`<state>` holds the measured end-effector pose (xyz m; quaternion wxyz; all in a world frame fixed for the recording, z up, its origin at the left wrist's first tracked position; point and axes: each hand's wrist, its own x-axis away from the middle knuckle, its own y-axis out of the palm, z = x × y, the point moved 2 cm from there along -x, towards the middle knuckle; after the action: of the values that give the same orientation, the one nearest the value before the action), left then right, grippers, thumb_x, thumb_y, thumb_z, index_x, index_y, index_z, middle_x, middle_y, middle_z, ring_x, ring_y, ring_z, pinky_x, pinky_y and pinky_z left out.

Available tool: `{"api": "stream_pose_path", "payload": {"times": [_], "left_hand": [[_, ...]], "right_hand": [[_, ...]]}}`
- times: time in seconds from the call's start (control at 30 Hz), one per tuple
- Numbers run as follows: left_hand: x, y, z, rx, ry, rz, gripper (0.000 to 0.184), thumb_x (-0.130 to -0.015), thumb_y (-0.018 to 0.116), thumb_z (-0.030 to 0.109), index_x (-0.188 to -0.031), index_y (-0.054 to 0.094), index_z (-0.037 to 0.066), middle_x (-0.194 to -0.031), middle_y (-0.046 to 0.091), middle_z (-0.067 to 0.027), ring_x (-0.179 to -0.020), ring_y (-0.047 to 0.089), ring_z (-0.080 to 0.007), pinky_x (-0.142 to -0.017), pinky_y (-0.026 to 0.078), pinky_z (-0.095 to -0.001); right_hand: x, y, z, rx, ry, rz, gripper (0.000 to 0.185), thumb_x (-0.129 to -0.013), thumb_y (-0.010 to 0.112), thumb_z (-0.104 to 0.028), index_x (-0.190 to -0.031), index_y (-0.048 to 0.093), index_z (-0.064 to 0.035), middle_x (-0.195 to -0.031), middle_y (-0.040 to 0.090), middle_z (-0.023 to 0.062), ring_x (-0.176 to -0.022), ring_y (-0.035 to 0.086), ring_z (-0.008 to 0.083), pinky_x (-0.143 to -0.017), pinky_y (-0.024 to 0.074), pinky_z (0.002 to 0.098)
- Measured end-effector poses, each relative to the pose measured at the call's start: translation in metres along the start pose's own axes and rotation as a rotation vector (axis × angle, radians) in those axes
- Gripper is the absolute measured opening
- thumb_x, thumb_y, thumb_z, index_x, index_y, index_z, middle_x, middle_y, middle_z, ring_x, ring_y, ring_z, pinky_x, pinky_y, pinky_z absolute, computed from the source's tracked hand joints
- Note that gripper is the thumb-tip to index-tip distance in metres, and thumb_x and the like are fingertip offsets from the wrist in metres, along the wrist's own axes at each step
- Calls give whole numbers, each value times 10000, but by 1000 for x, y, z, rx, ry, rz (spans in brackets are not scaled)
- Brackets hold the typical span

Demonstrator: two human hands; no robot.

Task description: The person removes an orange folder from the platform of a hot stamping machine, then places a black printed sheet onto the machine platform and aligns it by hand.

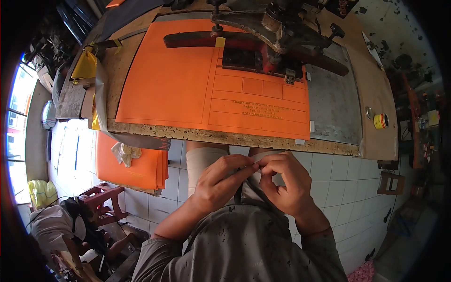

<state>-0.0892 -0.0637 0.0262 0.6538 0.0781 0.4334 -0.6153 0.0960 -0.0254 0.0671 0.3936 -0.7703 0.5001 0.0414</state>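
My left hand (221,181) and my right hand (286,181) meet fingertip to fingertip over my lap, just in front of the table's near edge. Both pinch at the same spot; whatever lies between the fingertips is too small to make out. Beyond them an orange printed sheet (164,89) lies flat on the wooden table (235,137). A dark metal press with a red arm (192,39) stands over the sheet's upper right part. Neither hand touches the sheet or the press.
A stack of orange sheets (129,164) with a crumpled cloth (126,153) on it is at the lower left. Near it stands a red stool (105,202), with another person (56,221) beyond. A small yellow tin (381,121) sits at the table's right. Yellow foil (85,66) hangs at the left.
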Motion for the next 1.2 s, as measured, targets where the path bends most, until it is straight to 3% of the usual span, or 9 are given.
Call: {"api": "stream_pose_path", "payload": {"times": [0.2,0.3,0.47,0.6,0.67,0.77,0.87,1.07,1.2], "left_hand": [[3,1,0,11,-52,-7,403,-741,776,-83,-1135,752,0,-1140,701,-125,-1004,730,-268,-819,618,-366],[3,3,0,66,-112,18,339,-791,789,-84,-1112,756,20,-1131,715,-111,-988,735,-266,-821,619,-360],[-5,7,-3,215,-235,54,259,-851,787,-70,-1092,749,18,-1092,733,-95,-986,747,-265,-833,623,-350],[7,20,-12,535,-380,49,231,-908,749,-65,-1124,735,15,-1231,693,-115,-1081,720,-232,-906,607,-349],[17,31,-17,925,-557,102,197,-957,712,-49,-1143,727,14,-1309,655,-130,-1137,693,-219,-939,593,-348],[21,34,-20,1280,-624,135,197,-1016,654,-11,-1208,696,7,-1361,598,-146,-1179,661,-222,-949,576,-340],[24,30,-17,1447,-762,76,233,-1033,641,17,-1263,648,-19,-1315,602,-141,-1133,672,-226,-909,579,-325],[20,22,-17,1537,-841,33,213,-1041,643,25,-1245,611,-28,-1242,627,-127,-1062,686,-197,-861,594,-342],[18,24,-19,1363,-850,-46,235,-1000,697,-5,-1221,617,-21,-1176,676,-120,-1074,684,-179,-869,596,-345]], "right_hand": [[1,3,4,-5,2,16,320,-762,717,135,-1020,612,-22,-991,685,115,-862,679,313,-719,561,392],[1,-1,5,-64,42,-11,266,-806,699,125,-1015,604,-9,-979,693,112,-861,687,250,-723,561,350],[7,2,15,-423,260,53,170,-871,677,98,-966,587,-10,-984,701,101,-876,671,140,-750,550,290],[7,9,19,-621,326,125,153,-884,658,101,-946,580,-16,-982,673,94,-865,659,135,-773,538,278],[8,8,21,-539,303,131,146,-884,651,103,-946,593,-16,-972,656,93,-858,655,146,-769,528,279],[7,-1,20,-308,223,89,154,-866,652,104,-965,625,-12,-954,642,97,-853,654,182,-745,521,295],[6,-8,15,-39,81,88,200,-819,666,103,-984,668,-10,-948,635,96,-847,649,222,-720,523,324],[2,-12,4,259,-223,49,255,-738,726,84,-970,711,-22,-987,647,82,-881,658,262,-722,547,373],[4,-13,6,288,-326,-31,251,-733,757,70,-964,713,-17,-1018,662,81,-906,672,276,-736,561,380]]}}
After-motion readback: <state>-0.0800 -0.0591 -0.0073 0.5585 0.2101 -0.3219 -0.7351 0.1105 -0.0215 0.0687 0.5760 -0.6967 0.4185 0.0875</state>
